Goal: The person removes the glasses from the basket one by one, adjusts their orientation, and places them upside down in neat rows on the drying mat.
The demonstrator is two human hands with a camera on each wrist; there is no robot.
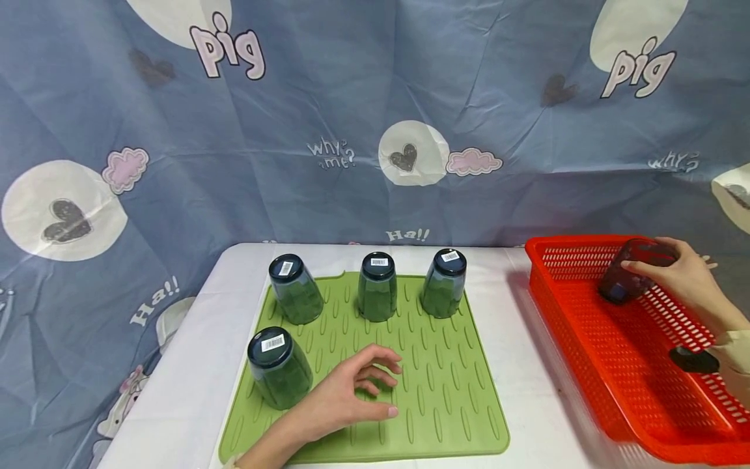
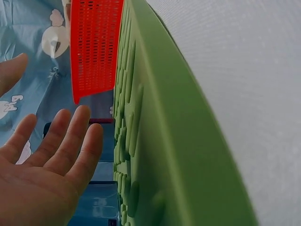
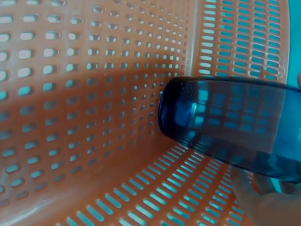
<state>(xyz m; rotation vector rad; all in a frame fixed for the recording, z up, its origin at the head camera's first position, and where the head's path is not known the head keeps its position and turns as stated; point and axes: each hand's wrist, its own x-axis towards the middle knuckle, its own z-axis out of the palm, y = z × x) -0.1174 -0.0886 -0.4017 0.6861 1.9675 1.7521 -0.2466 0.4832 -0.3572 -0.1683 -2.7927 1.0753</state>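
Observation:
My right hand [image 1: 688, 280] grips a dark blue drinking glass [image 1: 624, 277] near its rim, inside the far end of the red basket [image 1: 571, 352]. The glass is tilted, its base down close to the basket floor; in the right wrist view the tinted glass [image 3: 225, 122] lies across the slotted walls. My left hand [image 1: 351, 394] hovers over the green drying mat [image 1: 433, 417] with fingers loosely bent and nothing in them. Just left of it an upside-down glass [image 1: 281, 374] stands on the mat.
Along the mat's far edge stand three more upturned glasses: a left one [image 1: 297, 293], a middle one [image 1: 377, 290] and a right one [image 1: 444, 286], with labels on their bases. White cloth [image 1: 527, 391] covers the table; a patterned blue curtain [image 1: 351, 85] hangs behind.

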